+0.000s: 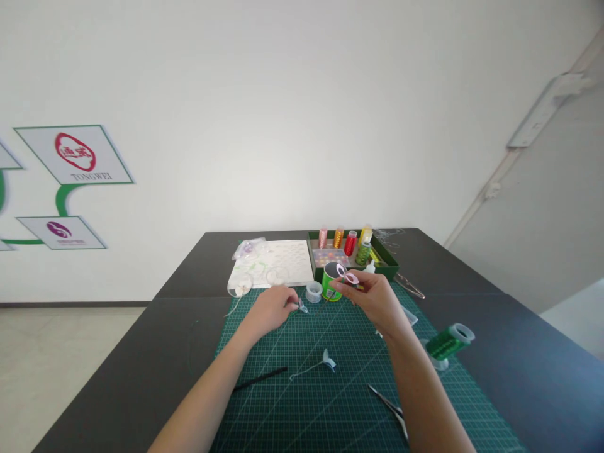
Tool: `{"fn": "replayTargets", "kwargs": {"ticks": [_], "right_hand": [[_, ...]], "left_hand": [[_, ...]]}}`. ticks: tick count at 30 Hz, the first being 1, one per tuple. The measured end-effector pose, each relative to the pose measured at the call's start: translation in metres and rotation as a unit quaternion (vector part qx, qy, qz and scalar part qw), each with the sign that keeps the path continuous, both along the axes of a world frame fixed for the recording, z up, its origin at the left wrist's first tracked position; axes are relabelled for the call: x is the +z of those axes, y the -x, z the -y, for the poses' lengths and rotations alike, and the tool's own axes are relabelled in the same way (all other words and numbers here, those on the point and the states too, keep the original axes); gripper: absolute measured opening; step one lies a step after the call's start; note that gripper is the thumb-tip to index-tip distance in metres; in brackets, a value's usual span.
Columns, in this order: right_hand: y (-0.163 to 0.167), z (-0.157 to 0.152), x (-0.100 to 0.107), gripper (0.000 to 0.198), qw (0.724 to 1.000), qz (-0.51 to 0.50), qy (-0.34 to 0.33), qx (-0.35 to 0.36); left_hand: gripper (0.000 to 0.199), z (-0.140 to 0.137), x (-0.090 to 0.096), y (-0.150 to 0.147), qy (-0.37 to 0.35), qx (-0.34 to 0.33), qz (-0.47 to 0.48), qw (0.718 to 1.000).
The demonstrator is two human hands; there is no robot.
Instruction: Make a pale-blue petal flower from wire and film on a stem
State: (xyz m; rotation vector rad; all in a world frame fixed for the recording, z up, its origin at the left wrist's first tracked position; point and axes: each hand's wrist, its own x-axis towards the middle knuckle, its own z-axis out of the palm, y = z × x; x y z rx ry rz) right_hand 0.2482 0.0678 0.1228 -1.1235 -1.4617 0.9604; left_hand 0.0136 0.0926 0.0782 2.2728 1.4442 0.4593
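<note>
My left hand (274, 307) is closed in a pinch over the cutting mat, holding a small pale blue petal-like piece (302, 307) at its fingertips. Across from it, my right hand (372, 296) grips what look like small scissors (352, 278) with pink ring handles; a thin dark part points down and left toward the left hand. Below both hands, a pale blue petal piece with a thin wire or thread tail (327, 360) lies on the green cutting mat (340, 402). A green can (331, 272) stands just behind the right fingertips.
A clear tape-like ring (314, 291) sits beside the can. Behind are a green box (352, 272) of thread spools and a white sheet (290, 261) with a plastic bag (250, 248). A dark rod (264, 377), metal scissors-like tool (389, 404) and green thread spool (448, 341) lie nearer.
</note>
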Motion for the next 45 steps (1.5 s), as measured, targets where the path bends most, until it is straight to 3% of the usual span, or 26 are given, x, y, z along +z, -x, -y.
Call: {"fn": "replayTargets", "kwargs": {"ticks": [3, 6, 10, 16, 18, 21, 24, 27, 29, 32, 36, 40, 45], "right_hand": [[-0.001, 0.002, 0.001, 0.038, 1.0, 0.006, 0.001, -0.008], [0.0, 0.003, 0.001, 0.039, 1.0, 0.002, 0.013, -0.006], [0.002, 0.002, -0.001, 0.038, 1.0, -0.021, 0.021, 0.006], [0.001, 0.003, 0.002, 0.045, 0.999, -0.04, 0.022, -0.028], [-0.001, 0.003, 0.003, 0.047, 0.998, -0.038, 0.02, -0.04], [-0.004, 0.001, 0.0, 0.051, 0.997, -0.035, 0.034, -0.054], [-0.004, -0.007, -0.01, 0.052, 0.995, -0.048, 0.071, -0.044], [0.003, -0.019, -0.031, 0.052, 0.989, -0.08, 0.12, -0.03], [0.011, -0.027, -0.051, 0.051, 0.981, -0.11, 0.155, -0.024], [0.03, -0.035, -0.081, 0.053, 0.965, -0.157, 0.21, 0.007], [0.054, -0.036, -0.115, 0.05, 0.957, -0.167, 0.232, 0.042], [0.065, -0.035, -0.132, 0.039, 0.976, -0.049, 0.211, -0.009], [0.056, -0.033, -0.124, 0.021, 0.965, 0.199, 0.171, -0.019]], "left_hand": [[0.005, -0.007, -0.009, 0.008, 0.019, 0.04, -0.115, 0.992], [0.014, -0.012, -0.021, 0.008, 0.034, 0.041, -0.174, 0.983], [0.02, -0.016, -0.036, 0.002, 0.063, 0.027, -0.205, 0.976], [0.005, -0.022, -0.043, 0.003, 0.085, 0.02, -0.19, 0.978], [0.006, -0.025, -0.042, 0.009, 0.092, 0.006, -0.147, 0.985], [0.01, -0.029, -0.036, 0.017, 0.141, -0.032, 0.009, 0.989], [0.022, -0.028, -0.021, 0.02, 0.192, -0.078, 0.198, 0.958], [0.03, -0.021, -0.004, 0.015, 0.157, -0.098, 0.329, 0.926], [0.031, -0.015, 0.006, 0.011, 0.109, -0.103, 0.364, 0.919], [0.032, -0.008, 0.013, 0.007, 0.03, -0.098, 0.375, 0.921], [0.031, -0.001, 0.02, 0.007, -0.059, -0.108, 0.354, 0.927], [0.027, 0.004, 0.027, 0.011, -0.107, -0.149, 0.344, 0.921], [0.025, 0.004, 0.032, 0.019, -0.142, -0.194, 0.312, 0.919]]}}
